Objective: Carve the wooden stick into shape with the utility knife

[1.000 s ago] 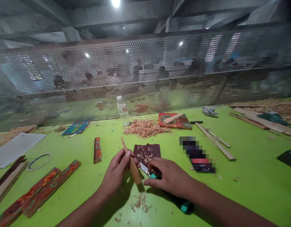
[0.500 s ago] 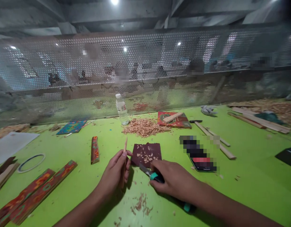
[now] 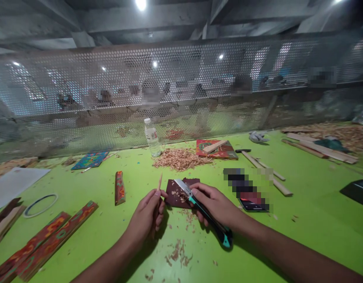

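My left hand (image 3: 149, 210) is closed around a thin wooden stick (image 3: 160, 182), whose pointed end rises above the fingers. In my right hand (image 3: 212, 202) is a black and teal utility knife (image 3: 212, 222); its bare blade (image 3: 182, 184) points up and to the left. The two hands are apart, and the blade does not touch the stick. Beneath the blade lies a dark brown sheet (image 3: 175, 199), probably sandpaper, sprinkled with wood shavings. More shavings (image 3: 178, 253) are scattered on the green table (image 3: 110, 236) between my forearms.
Behind the sheet stand a heap of shavings (image 3: 181, 159) and a water bottle (image 3: 152, 138). A phone (image 3: 253, 205) and a hammer (image 3: 266, 173) lie to the right. Painted wood strips (image 3: 57, 239) and a tape ring (image 3: 40, 205) are on the left. A perforated metal screen (image 3: 181, 94) borders the far edge.
My right hand has turned the knife, so its blade now points higher and the whole handle shows. Shavings have shifted off the brown sheet's near edge. My left hand still holds the stick, slightly tilted.
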`<action>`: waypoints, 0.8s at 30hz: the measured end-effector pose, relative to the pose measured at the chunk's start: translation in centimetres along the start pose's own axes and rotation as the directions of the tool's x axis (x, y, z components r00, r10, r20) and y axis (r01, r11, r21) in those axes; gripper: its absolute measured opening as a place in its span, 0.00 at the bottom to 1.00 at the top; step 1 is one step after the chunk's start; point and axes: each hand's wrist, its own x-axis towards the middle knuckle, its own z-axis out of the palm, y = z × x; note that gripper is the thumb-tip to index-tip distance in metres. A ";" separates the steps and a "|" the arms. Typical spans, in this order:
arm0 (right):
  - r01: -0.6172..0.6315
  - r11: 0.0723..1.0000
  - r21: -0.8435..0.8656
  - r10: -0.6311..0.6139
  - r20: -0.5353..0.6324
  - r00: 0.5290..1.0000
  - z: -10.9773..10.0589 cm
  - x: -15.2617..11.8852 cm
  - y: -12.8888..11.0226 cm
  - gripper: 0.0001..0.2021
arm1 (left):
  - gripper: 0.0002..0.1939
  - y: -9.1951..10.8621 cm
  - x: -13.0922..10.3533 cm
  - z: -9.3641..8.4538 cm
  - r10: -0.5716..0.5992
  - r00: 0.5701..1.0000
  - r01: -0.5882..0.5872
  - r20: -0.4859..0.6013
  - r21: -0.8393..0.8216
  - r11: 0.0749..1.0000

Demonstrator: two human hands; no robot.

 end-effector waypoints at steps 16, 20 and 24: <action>0.373 0.928 0.011 -0.369 -0.124 0.921 0.2 -0.8 -0.7 0.25 | 0.18 -0.1 -0.5 0.5 -0.031 0.997 0.032 0.064 -0.005 0.999; 0.387 0.920 -0.063 -0.390 -0.048 0.919 0.4 -0.6 -0.7 0.21 | 0.16 0.2 -0.7 0.5 -0.032 0.998 0.031 0.062 0.019 0.999; 0.398 0.905 -0.150 -0.402 0.005 0.916 0.4 -0.5 -0.9 0.17 | 0.16 0.5 -0.8 0.8 -0.039 0.997 0.038 0.070 0.014 0.999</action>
